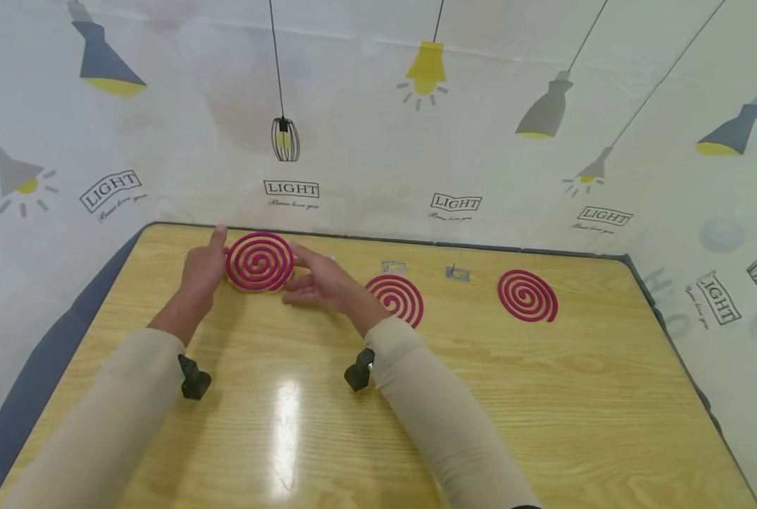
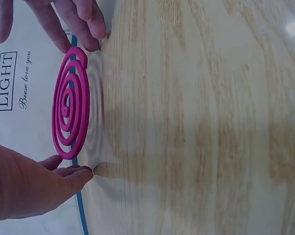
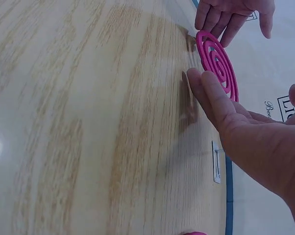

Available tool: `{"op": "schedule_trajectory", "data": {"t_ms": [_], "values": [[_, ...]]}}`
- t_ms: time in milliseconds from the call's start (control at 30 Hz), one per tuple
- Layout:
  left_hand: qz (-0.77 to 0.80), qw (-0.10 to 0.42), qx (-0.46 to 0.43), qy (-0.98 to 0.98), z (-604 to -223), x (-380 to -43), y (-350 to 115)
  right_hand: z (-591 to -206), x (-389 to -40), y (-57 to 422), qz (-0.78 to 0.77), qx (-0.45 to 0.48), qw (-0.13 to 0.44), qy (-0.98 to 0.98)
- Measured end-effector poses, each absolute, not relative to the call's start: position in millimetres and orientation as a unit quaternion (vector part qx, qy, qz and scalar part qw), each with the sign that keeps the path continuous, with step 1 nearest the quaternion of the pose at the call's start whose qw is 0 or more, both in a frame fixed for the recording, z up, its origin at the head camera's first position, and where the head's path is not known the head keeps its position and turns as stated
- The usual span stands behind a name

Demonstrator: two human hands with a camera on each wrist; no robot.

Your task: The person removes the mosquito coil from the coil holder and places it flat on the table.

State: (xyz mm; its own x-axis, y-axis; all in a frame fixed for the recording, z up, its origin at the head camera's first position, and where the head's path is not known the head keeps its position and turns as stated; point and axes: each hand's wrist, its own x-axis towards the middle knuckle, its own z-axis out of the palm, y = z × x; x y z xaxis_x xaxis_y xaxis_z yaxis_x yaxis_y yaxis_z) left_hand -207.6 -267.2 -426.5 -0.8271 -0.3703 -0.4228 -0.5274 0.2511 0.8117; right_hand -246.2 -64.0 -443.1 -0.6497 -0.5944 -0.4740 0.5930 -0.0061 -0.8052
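Observation:
A pink mosquito coil (image 1: 260,261) sits level just above the far left of the table, its shadow beneath it in the left wrist view. My left hand (image 1: 201,276) is at its left edge, thumb pointing up and fingers extended by the rim. On the opposite side, my right hand (image 1: 321,281) has its fingers spread, with fingertips right at the rim. Both wrist views show the coil (image 2: 85,105) between the two hands with neither curled round it. Whatever supports the coil from below is hidden.
Partly behind the right forearm lies a second pink coil (image 1: 410,297); a third coil (image 1: 525,297) lies farther right. Two small metal coil stands (image 1: 394,267) are near the table's back edge, one with an upright prong. A printed wall cover (image 1: 365,141) rises behind the wooden table (image 1: 543,396).

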Motion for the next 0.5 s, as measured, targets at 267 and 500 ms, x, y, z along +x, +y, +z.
{"op": "schedule_trajectory", "data": {"t_ms": [267,500], "values": [[0.523,0.077,-0.313,0.789,-431.8,-212.3,-266.4,-448.1,-244.9,-67.4,-0.697,0.0,0.444,0.563],[0.495,0.086,-0.307,0.808,-433.6,-216.0,-264.2,-452.4,-244.7,-68.3,-0.695,0.009,0.452,0.56]]}}
